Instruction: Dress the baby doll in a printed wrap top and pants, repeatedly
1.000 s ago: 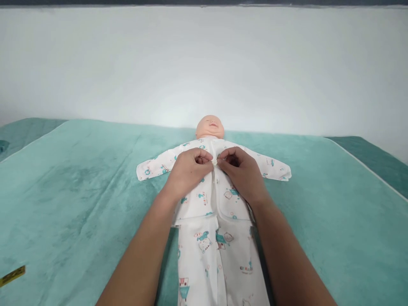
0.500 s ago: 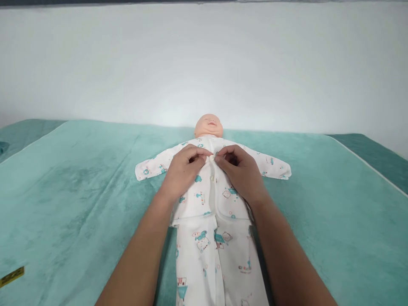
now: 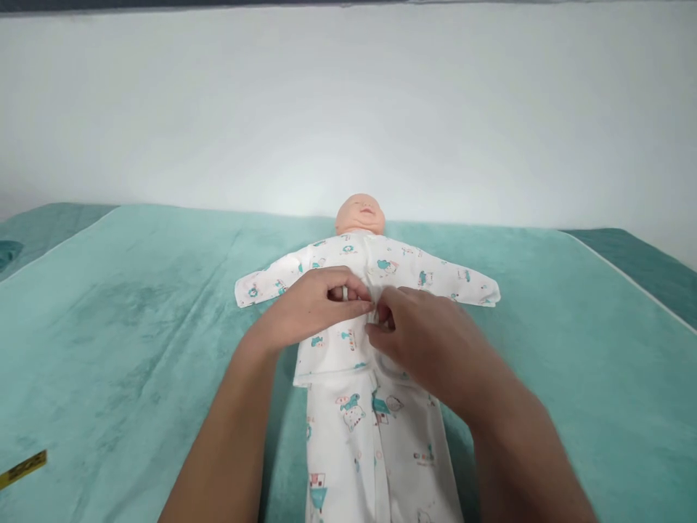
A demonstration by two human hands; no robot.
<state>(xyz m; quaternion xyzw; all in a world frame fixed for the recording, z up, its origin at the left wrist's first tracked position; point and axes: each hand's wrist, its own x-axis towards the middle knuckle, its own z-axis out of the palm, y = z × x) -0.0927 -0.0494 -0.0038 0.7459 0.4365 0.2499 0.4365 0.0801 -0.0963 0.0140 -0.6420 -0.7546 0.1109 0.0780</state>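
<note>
A baby doll (image 3: 360,213) lies on its back, arms spread, dressed in a white shirt (image 3: 333,250) and white trousers (image 3: 348,450) with teal and pink prints. At the shirt's front opening, around mid-chest, my left hand (image 3: 324,299) pinches the fabric between thumb and fingers. Right beside it, my right hand (image 3: 422,330) is closed with curled fingers on the other side of the same opening. The fingertips of both hands nearly meet there. Any button between them is hidden by my fingers.
A teal plush cloth (image 3: 136,327) spreads under the doll, with some creases on the left. Behind the doll's head rises a white wall (image 3: 348,109). A yellow and black strip (image 3: 22,469) lies at the lower left.
Both hands have moved down the shirt's front opening from the upper chest. The right hand has turned more sideways. The upper front edges now lie together.
</note>
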